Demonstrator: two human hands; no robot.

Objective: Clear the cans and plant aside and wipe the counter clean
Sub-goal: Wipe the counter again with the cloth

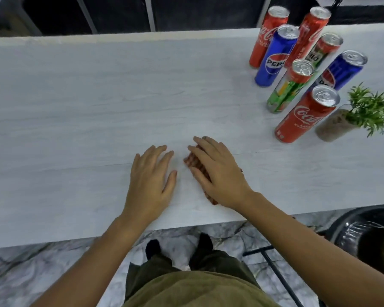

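Several drink cans stand grouped at the counter's far right: a red cola can (304,116) nearest, a green can (288,87), a blue Pepsi can (273,56) and more behind them. A small green plant (364,109) in a speckled pot stands right of the red can. My right hand (217,171) lies flat, fingers straight, pressing a folded red checked cloth (194,163) onto the pale counter (75,107) near the front edge. My left hand (152,178) rests flat on the counter just left of the cloth, holding nothing.
A dark round bin with a plastic liner (361,229) stands on the marble floor at the lower right, below the counter edge. A black metal stand leg (275,269) crosses the floor beside it. Dark panels run behind the counter.
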